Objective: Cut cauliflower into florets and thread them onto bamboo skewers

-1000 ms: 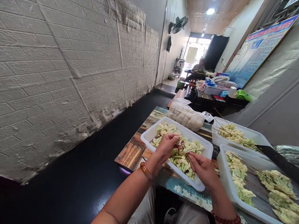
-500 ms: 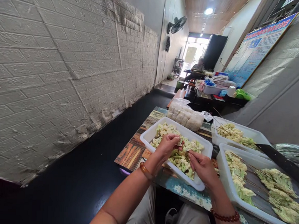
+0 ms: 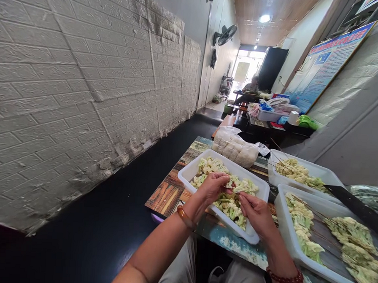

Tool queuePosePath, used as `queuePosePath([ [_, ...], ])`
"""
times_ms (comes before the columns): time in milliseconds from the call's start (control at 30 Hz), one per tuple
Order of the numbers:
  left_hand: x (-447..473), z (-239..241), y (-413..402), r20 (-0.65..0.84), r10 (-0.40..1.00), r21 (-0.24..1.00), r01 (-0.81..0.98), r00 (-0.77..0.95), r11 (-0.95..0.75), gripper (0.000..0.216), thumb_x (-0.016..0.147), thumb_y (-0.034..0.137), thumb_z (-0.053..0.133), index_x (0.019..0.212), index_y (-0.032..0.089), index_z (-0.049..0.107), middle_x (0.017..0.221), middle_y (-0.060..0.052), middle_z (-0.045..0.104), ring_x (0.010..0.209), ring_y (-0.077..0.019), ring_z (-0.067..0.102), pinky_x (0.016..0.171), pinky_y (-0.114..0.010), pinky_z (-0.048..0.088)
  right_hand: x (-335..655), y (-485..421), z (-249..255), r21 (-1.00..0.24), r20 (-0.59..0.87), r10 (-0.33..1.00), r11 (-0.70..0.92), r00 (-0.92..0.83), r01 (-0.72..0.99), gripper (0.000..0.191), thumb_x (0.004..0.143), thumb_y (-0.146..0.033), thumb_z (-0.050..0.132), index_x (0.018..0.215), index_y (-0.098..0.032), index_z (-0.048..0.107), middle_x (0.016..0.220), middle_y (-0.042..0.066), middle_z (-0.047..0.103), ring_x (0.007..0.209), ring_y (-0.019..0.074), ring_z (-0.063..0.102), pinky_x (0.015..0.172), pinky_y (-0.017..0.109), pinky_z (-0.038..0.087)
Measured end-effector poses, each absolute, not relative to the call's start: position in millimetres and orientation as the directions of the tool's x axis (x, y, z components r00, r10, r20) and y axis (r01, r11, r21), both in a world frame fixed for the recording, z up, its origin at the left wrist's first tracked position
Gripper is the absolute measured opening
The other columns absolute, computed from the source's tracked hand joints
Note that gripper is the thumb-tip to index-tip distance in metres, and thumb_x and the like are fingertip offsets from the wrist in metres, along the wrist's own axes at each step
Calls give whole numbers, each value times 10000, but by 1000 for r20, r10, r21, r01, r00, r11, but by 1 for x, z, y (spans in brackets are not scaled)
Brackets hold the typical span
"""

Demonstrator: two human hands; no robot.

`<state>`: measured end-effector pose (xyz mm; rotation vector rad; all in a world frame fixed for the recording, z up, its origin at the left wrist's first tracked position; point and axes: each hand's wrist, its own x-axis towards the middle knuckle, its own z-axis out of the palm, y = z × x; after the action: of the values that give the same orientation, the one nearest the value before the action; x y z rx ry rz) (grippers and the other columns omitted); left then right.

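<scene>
Over a white plastic tray of cut cauliflower florets, both of my hands are close together. My left hand, with an amber bangle at the wrist, pinches a pale cauliflower piece in its closed fingertips. My right hand, wearing a red bead bracelet, has thumb and fingers pressed together on what looks like a thin skewer, its tip pointing toward the left hand. The fingers partly hide both held things.
Right of the tray, another white tray holds skewered cauliflower; a further tray with skewers stands behind it. A clear bag of pale round items lies at the back. A person sits far off. Brick-patterned wall at left.
The view has shifted very slightly, so everything sits a little lower. My hands stay together over the tray, with only a small movement of the fingers.
</scene>
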<state>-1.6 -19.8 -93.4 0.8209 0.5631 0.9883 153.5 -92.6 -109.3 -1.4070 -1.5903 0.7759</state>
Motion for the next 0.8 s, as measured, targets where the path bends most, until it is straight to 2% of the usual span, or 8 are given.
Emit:
queuePosePath([
  [500, -1, -96, -19, -23, 890, 820, -501, 456, 278, 224, 597, 282, 730, 606, 120, 574, 619, -17, 585, 519, -89, 540, 447, -191, 447, 152, -90, -111, -866, 155, 988, 144, -17, 478, 403, 891, -554, 443, 766, -209, 609, 500, -26, 434, 493, 150, 422, 518, 272, 325],
  [700, 0, -98, -18, -18, 903, 847, -474, 428, 241, 243, 602, 313, 720, 622, 112, 585, 634, -37, 605, 500, -83, 524, 460, -199, 424, 147, -91, -106, -830, 192, 981, 156, 13, 536, 446, 883, -562, 433, 641, -213, 569, 454, -28, 447, 463, 144, 441, 506, 257, 351],
  [800, 0, -98, -19, -14, 913, 859, -463, 407, 219, 240, 612, 315, 712, 608, 118, 575, 605, -18, 577, 479, -67, 493, 464, -197, 405, 144, -91, -105, -823, 198, 980, 150, 28, 548, 454, 886, -562, 421, 654, -204, 574, 448, -36, 451, 457, 136, 440, 494, 243, 344],
])
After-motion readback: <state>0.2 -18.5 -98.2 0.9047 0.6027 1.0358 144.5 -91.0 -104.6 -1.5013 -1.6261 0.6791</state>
